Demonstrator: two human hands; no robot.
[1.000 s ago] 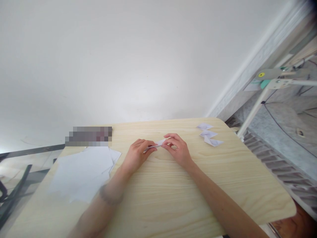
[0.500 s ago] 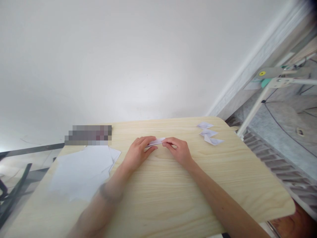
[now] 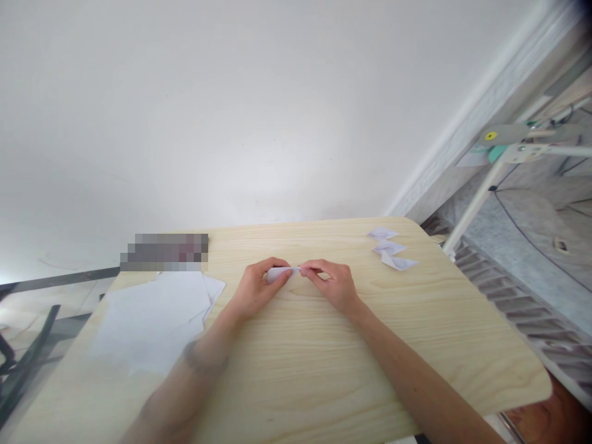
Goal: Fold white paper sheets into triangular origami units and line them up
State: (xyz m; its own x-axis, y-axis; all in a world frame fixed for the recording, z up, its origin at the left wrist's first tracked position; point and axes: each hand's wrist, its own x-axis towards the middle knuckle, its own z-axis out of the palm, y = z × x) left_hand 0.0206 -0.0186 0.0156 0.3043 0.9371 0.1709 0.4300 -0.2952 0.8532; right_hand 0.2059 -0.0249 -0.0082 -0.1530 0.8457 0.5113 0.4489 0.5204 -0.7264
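Between my hands, over the middle of the table, is a small piece of folded white paper (image 3: 278,272) that narrows to a point on the right. My left hand (image 3: 259,285) pinches it between thumb and fingers, with its wide end partly inside the grip. The fingertips of my right hand (image 3: 333,282) close on the narrow tip. To the right lie three folded paper shapes, the far one (image 3: 383,234), the middle one (image 3: 390,248) and the near one (image 3: 398,263), set in a short column.
Loose sheets of white paper (image 3: 152,320) are spread on the left of the wooden table (image 3: 314,370). A pixelated dark object (image 3: 161,251) sits behind them. The wall (image 3: 277,123) rises at the table's far edge; a white metal frame (image 3: 481,197) stands to the right.
The folded paper has turned in my hands, its pointed end now to the right. My left thumb has moved onto it, and my right fingertips have shifted slightly left and down.
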